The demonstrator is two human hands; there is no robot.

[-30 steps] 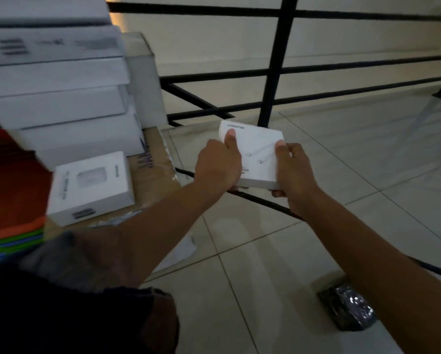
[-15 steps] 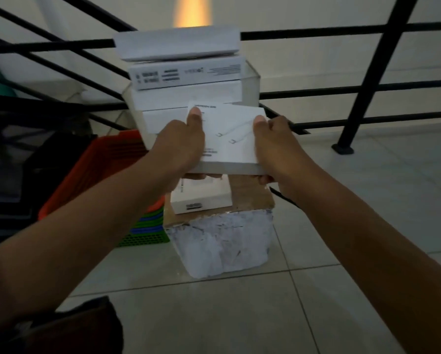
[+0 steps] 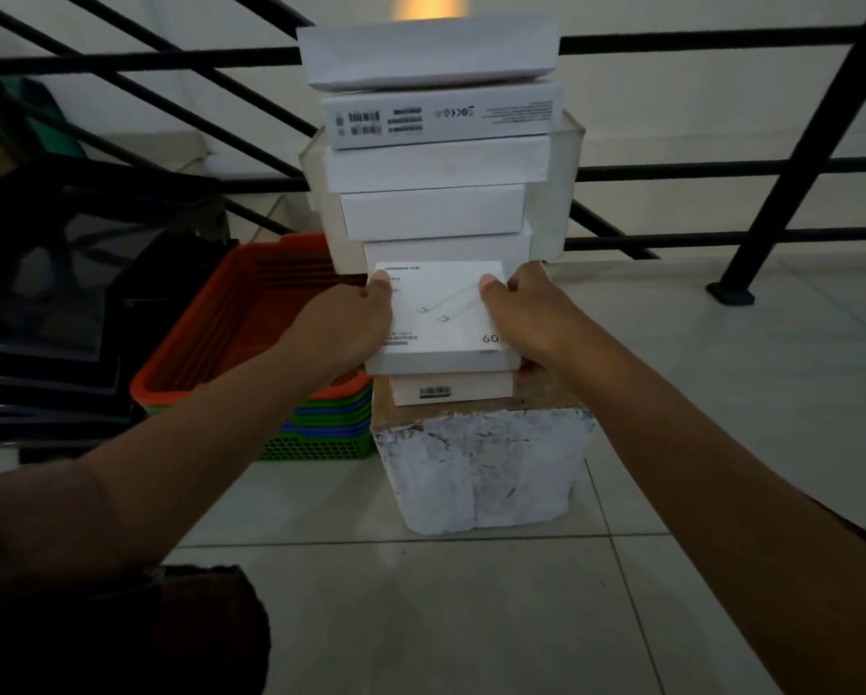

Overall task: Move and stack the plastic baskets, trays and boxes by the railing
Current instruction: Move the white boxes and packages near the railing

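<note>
Directly below the hands stands a scuffed white-painted block with a brown top [image 3: 481,469], and on it lies a small white box with a barcode label [image 3: 451,389]. To the left of the left hand sits an orange plastic basket [image 3: 230,338] nested atop green and blue mesh baskets [image 3: 320,433], with dark trays [image 3: 55,313] farther left. The left hand [image 3: 343,326] and right hand [image 3: 531,313] grasp a flat white cardboard box printed with a cable drawing [image 3: 443,318] by its side edges, thumbs curled onto its top face, just above the barcode box. It lies flat, printed face up, heading turned away. Beyond the fingertips rises a tall stack of white boxes [image 3: 436,158], backed by the black metal railing [image 3: 671,170].
</note>
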